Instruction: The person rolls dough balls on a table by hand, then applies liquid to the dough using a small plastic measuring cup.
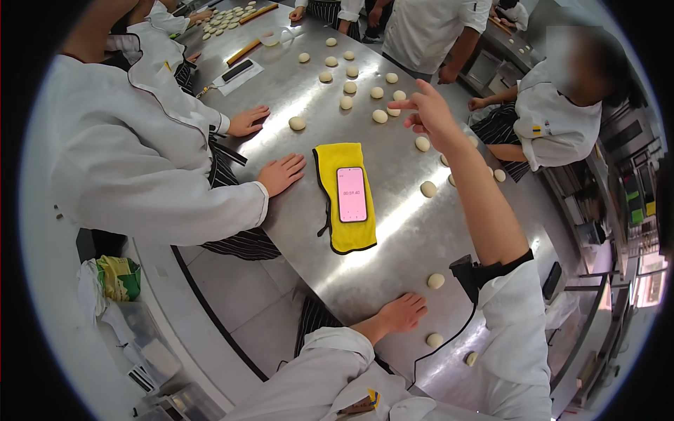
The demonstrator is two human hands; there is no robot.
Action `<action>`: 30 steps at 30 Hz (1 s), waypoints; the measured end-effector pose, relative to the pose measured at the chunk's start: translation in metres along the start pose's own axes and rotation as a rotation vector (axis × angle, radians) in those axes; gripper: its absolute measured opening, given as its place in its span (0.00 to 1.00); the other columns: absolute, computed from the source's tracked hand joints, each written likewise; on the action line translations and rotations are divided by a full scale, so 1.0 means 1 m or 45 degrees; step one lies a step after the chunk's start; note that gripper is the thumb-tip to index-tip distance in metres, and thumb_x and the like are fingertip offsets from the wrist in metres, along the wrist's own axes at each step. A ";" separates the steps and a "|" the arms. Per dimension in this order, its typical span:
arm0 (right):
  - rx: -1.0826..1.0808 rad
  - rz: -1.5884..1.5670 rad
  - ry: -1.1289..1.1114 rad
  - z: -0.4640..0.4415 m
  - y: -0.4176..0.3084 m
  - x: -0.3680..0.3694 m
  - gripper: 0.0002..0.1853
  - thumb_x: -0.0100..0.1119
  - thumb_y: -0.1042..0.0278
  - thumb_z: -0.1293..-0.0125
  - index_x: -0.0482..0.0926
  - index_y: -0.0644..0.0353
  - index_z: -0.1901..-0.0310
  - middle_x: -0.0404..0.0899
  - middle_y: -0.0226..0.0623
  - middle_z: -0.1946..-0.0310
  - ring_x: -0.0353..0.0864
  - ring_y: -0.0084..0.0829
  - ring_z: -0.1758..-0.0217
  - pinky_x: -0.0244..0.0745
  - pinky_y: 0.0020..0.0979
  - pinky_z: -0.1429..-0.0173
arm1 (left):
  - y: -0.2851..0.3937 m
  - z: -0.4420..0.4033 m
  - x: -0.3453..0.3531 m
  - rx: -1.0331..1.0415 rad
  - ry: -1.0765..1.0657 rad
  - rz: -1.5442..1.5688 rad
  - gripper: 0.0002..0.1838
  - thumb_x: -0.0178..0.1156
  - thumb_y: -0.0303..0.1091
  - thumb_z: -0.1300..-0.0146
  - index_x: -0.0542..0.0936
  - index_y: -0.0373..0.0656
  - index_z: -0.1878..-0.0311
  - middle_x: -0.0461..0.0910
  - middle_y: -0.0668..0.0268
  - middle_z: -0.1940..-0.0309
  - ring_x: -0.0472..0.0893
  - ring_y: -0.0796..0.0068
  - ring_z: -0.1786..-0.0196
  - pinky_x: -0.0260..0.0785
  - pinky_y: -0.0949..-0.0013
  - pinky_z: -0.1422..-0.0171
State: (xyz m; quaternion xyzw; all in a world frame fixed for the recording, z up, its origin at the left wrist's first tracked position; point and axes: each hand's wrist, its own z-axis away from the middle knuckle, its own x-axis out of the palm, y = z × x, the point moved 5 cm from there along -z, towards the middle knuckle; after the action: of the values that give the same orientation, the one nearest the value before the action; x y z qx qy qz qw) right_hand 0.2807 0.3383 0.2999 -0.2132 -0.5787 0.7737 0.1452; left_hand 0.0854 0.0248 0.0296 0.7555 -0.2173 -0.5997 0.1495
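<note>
My left hand (401, 313) lies flat on the steel table near its front edge, fingers stretched and holding nothing. A round, pale dough ball (435, 281) sits just beyond its fingertips, and another dough ball (434, 339) is a little nearer to me. Raised over the right side of the table, my right hand (432, 116) has its index finger extended and the other fingers loosely bent, with nothing held. Several dough balls are scattered beneath and around it, one dough ball (379, 116) close to the fingertips. A black band with a cable circles my right forearm.
A phone (352, 194) showing a timer rests on a yellow cloth (344, 238) on the steel table (295, 231). People in white jackets stand around it, two hands (281, 174) of one at left resting on the surface. A rolling pin (243, 52) and another phone (237, 71) lie farther back.
</note>
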 end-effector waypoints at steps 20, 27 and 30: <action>-0.085 -0.074 -0.224 0.012 -0.027 0.056 0.42 0.46 0.71 0.32 0.41 0.59 0.19 0.86 0.40 0.48 0.78 0.21 0.71 0.69 0.22 0.69 | 0.003 -0.003 -0.003 -0.015 -0.044 0.063 0.18 0.61 0.41 0.41 0.77 0.43 0.50 0.73 0.57 0.41 0.70 0.59 0.34 0.61 0.57 0.30; -0.163 -0.149 -0.241 0.001 -0.030 0.048 0.42 0.44 0.73 0.33 0.40 0.57 0.18 0.85 0.44 0.47 0.80 0.25 0.71 0.69 0.24 0.72 | 0.003 -0.001 0.004 0.000 -0.037 0.073 0.19 0.61 0.42 0.41 0.76 0.43 0.50 0.73 0.58 0.41 0.70 0.58 0.34 0.60 0.57 0.29; -0.267 -0.220 -0.086 -0.003 -0.041 0.032 0.42 0.44 0.74 0.33 0.41 0.57 0.19 0.84 0.44 0.46 0.79 0.24 0.70 0.67 0.23 0.73 | -0.001 -0.003 0.003 0.005 -0.054 0.071 0.19 0.61 0.42 0.41 0.76 0.43 0.50 0.72 0.57 0.41 0.70 0.58 0.34 0.61 0.56 0.29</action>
State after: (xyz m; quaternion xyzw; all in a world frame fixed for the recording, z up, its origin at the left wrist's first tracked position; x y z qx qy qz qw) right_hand 0.2531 0.3676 0.3337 -0.1502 -0.6772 0.7003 0.1688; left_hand 0.0887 0.0243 0.0266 0.7366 -0.2426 -0.6107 0.1601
